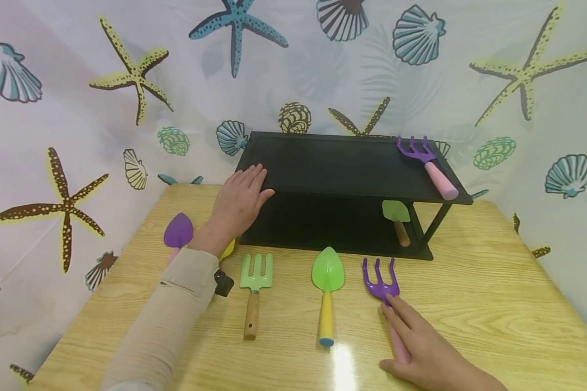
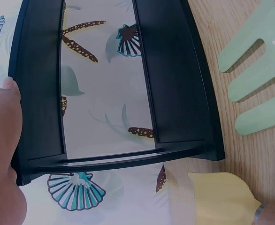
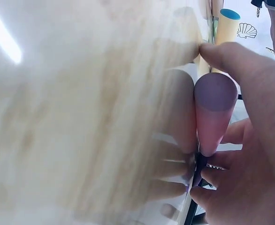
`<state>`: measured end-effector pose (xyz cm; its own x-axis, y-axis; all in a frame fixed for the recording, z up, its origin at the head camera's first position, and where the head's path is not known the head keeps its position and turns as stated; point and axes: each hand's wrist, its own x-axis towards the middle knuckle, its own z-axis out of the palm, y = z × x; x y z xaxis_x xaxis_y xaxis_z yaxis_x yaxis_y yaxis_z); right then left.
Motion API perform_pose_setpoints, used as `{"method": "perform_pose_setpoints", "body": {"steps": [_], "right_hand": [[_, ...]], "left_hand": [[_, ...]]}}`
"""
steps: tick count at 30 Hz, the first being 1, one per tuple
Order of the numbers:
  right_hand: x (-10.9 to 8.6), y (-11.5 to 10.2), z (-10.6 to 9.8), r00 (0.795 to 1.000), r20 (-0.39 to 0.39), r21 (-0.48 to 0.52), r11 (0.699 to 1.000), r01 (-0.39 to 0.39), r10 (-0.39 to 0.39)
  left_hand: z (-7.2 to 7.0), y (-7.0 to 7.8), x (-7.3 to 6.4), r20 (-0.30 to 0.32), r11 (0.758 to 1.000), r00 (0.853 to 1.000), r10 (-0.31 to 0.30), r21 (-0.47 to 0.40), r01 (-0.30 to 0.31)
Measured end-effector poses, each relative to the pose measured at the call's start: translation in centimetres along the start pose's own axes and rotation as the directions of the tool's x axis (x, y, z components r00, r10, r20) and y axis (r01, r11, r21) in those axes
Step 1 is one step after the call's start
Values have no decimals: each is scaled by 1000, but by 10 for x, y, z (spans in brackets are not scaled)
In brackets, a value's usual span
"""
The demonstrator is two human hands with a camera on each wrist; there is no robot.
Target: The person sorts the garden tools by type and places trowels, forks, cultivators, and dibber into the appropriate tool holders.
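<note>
My left hand (image 1: 242,196) rests on the left end of a black two-tier shelf (image 1: 323,165), fingers straight on its top board. In the left wrist view, part of that hand (image 2: 3,154) lies along the black frame (image 2: 179,70). At the front right, my right hand (image 1: 420,339) spreads over a purple hand fork (image 1: 382,287) with a pink handle, which lies on the table. Its fingertips reach the fork's neck. The right wrist view has the pink handle (image 3: 213,115) between thumb (image 3: 222,56) and fingers, the thumb apart from it.
On the shelf's top lies another purple fork (image 1: 440,179); a green trowel (image 1: 396,212) is on the lower tier. Along the table (image 1: 494,304) lie a purple trowel (image 1: 178,231), a pale green fork (image 1: 256,279) and a bright green trowel (image 1: 328,271). A yellow tool (image 2: 222,197) is partly behind my left arm.
</note>
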<state>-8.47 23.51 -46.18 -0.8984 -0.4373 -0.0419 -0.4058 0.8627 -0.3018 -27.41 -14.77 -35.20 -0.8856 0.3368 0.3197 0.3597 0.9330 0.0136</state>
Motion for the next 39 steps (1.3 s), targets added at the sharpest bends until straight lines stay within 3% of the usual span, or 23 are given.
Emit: {"method": "perform_pose_setpoints", "body": {"steps": [5,13,20,26,31,34,39], "right_hand": [[-3,2,2,997,-28,-69,995,66,-69],[-7,9,9,975,-120,-179,970,166,-189],[-10,16,13,913,-214,-189,932,310,-347],[-12,15,13,913,-194,-175,929,327,-358],[-13,18,15,896,-217,-153,920,361,-388],[-12,18,14,930,-187,-55,948,313,-317],[-10,14,5,990,-96,14,994,108,-106]], "left_hand": [[-1,1,0,6,1000,1000,2,4,-2],[-1,1,1,16,1000,1000,-6,12,6],[0,0,1,8,1000,1000,-1,24,1],[0,0,0,13,1000,1000,-5,22,5],[0,0,0,6,1000,1000,-2,18,2],[0,0,0,4,1000,1000,-1,16,1],[1,0,0,-1,1000,1000,3,10,-3]]}}
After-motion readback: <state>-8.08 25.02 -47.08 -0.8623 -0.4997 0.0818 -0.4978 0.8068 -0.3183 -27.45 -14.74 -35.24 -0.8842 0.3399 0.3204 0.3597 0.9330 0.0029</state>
